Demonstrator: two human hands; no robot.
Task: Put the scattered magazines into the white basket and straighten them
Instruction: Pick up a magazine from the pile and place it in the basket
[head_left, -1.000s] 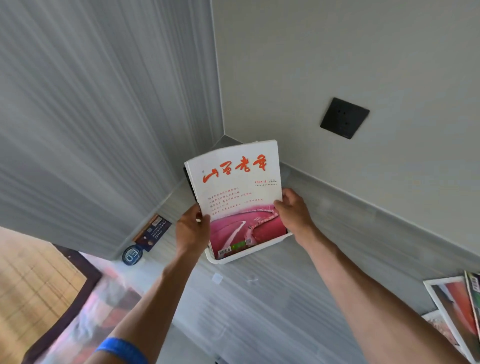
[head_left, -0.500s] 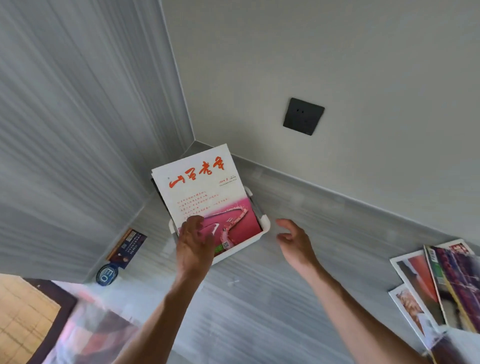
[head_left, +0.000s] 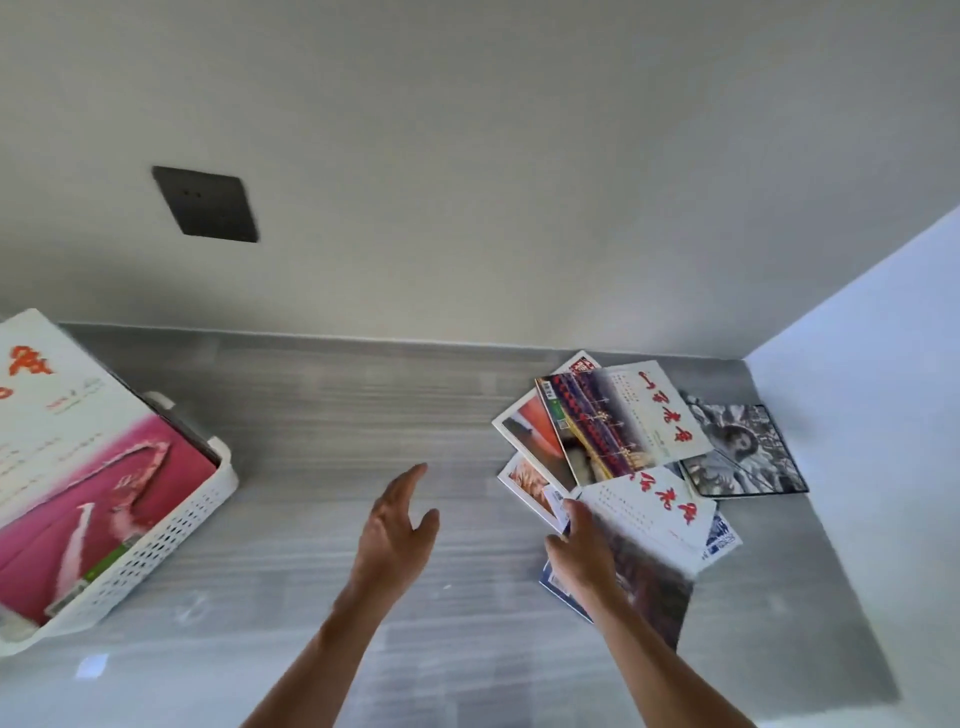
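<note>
We see the white basket (head_left: 171, 525) at the left edge of the grey countertop (head_left: 332, 415), cut off by the frame, with one white-and-pink magazine (head_left: 78, 467) standing tilted in it and a dark one just behind. Between the basket and the scattered pile (head_left: 639, 467) near the right wall (head_left: 857, 415) lies a broad bare stretch of counter. Our left hand (head_left: 397, 535) hovers over that stretch, fingers spread wide, holding nothing. Our right hand (head_left: 582, 551) rests on the near edge of the pile, its fingers at the corner of a white magazine with red characters (head_left: 660, 512); motion blur keeps us from telling whether it grips anything. The pile overlaps heavily: we count roughly seven magazines, perhaps more underneath, among them a black-and-white cover (head_left: 743, 452) nearest the right wall. The pile's far edge almost meets the back wall, where one dark socket plate (head_left: 205, 203) sits
</note>
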